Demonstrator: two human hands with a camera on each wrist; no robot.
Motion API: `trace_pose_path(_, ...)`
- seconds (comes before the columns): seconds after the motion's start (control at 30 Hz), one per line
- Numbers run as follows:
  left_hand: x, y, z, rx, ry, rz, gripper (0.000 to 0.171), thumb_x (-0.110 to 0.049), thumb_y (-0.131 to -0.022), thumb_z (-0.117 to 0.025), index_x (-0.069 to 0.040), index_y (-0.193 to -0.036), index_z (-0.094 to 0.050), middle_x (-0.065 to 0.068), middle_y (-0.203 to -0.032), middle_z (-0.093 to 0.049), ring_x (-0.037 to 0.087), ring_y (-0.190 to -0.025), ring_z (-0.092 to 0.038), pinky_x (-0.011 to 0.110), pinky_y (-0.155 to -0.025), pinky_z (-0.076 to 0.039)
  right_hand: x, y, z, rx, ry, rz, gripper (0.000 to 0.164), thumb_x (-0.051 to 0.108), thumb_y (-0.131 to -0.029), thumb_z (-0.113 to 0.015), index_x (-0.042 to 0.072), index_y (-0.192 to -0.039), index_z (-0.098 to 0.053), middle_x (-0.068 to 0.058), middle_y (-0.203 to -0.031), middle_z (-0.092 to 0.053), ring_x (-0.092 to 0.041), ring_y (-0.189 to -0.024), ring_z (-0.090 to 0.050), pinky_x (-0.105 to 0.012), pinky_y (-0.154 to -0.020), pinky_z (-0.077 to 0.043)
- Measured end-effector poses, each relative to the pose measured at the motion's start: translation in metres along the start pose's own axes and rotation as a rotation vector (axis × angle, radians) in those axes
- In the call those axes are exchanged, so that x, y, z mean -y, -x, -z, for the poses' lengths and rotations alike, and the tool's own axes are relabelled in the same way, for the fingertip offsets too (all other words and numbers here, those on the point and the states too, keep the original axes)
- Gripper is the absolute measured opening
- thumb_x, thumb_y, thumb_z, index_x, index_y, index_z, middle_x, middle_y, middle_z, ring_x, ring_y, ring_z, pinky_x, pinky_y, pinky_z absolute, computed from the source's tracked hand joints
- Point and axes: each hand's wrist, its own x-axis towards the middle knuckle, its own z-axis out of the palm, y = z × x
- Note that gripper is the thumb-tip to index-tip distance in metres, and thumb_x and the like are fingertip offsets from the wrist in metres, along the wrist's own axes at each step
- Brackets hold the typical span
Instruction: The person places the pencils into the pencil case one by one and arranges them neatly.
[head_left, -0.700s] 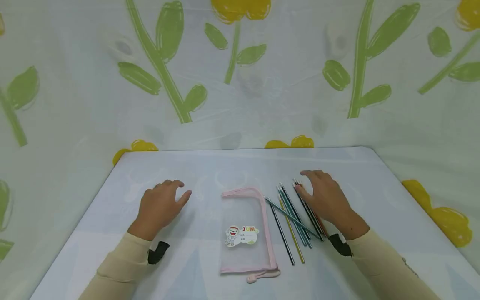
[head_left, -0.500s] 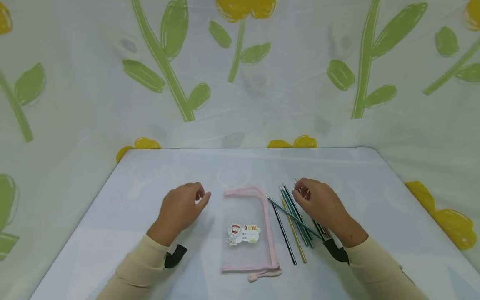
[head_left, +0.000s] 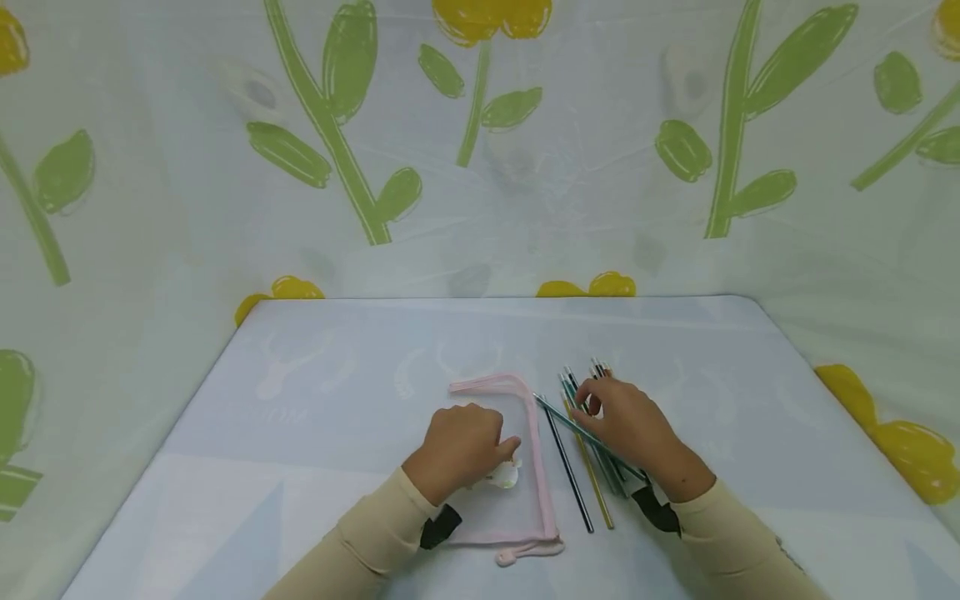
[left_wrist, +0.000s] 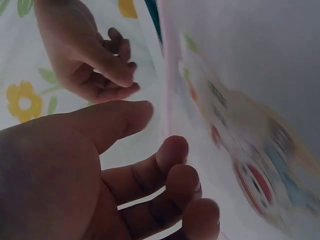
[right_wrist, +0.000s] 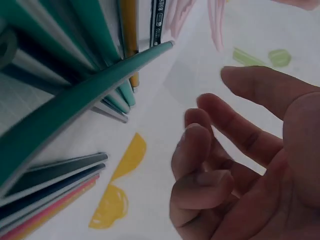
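A mesh pouch (head_left: pixel 510 515) with pink trim lies flat on the table, its cartoon label (left_wrist: pixel 252 182) partly covered in the head view. My left hand (head_left: pixel 461 444) is over the pouch, fingers loosely bent and nothing between them. To the right of the pouch several pencils lie loose, among them a dark pencil (head_left: pixel 569 469), a yellow pencil (head_left: pixel 597 493) and a teal pencil (right_wrist: pixel 82 95) crossing over others. Above these pencils is my right hand (head_left: pixel 633 423). Its thumb and fingers stand apart in the right wrist view, holding nothing.
A pink drawstring (head_left: pixel 528 550) trails from the pouch's near right corner. The white table (head_left: pixel 315 400) ends at a back edge in front of a flower-printed cloth (head_left: pixel 570 167).
My left hand has moved right and nearer, from beside the pouch to over it. My right hand has shifted a little left and nearer over the pencils, its fingers bending more.
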Motion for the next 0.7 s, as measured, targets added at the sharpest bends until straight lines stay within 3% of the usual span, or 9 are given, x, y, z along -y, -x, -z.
trace_pose_path(0.27, -0.02, -0.016, -0.012, 0.096, -0.004, 0.011, 0.055, -0.054, -0.096, -0.057, -0.018, -0.055, -0.047, -0.004, -0.048, -0.038, 0.012, -0.045, -0.043, 0.029, -0.044, -0.032, -0.002, 0.001, -0.007, 0.088, 0.044, -0.032, 0.014, 0.021, -0.088, -0.077, 0.012, -0.093, -0.067, 0.003, -0.071, -0.055, -0.011, -0.057, -0.046, -0.027, -0.051, -0.039)
trace_pose_path(0.7, -0.032, -0.019, -0.026, 0.11, -0.046, 0.025, 0.054, -0.053, -0.093, -0.06, -0.018, -0.053, -0.051, -0.003, -0.051, -0.047, 0.011, -0.048, -0.046, 0.032, -0.048, -0.036, -0.003, 0.001, -0.011, 0.141, 0.062, -0.07, 0.016, 0.02, -0.087, -0.078, 0.011, -0.096, -0.068, 0.003, -0.07, -0.058, -0.011, -0.055, -0.049, -0.028, -0.049, -0.04)
